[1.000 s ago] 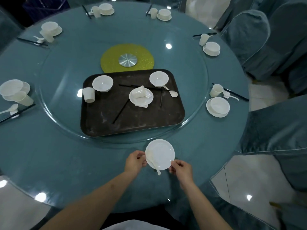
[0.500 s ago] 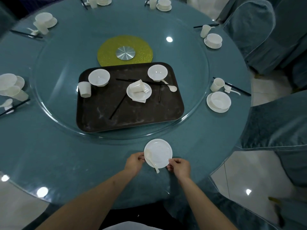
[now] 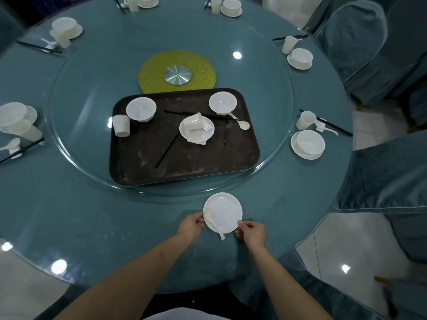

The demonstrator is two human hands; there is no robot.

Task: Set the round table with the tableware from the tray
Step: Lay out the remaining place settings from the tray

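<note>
White round plate (image 3: 225, 210), white spoon (image 3: 213, 220) lying across it, left hand (image 3: 191, 225) and right hand (image 3: 252, 232) pinching its rim

No writing, label, brand or number can be read anywhere. The white tableware is unmarked.

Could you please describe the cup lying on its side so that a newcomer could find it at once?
Start at the dark tray on the glass turntable in the middle of the table. Near the tray's centre sits a small white plate, and the tipped cup lies on it. The other cup on the tray, at its left edge, stands upright.
</note>
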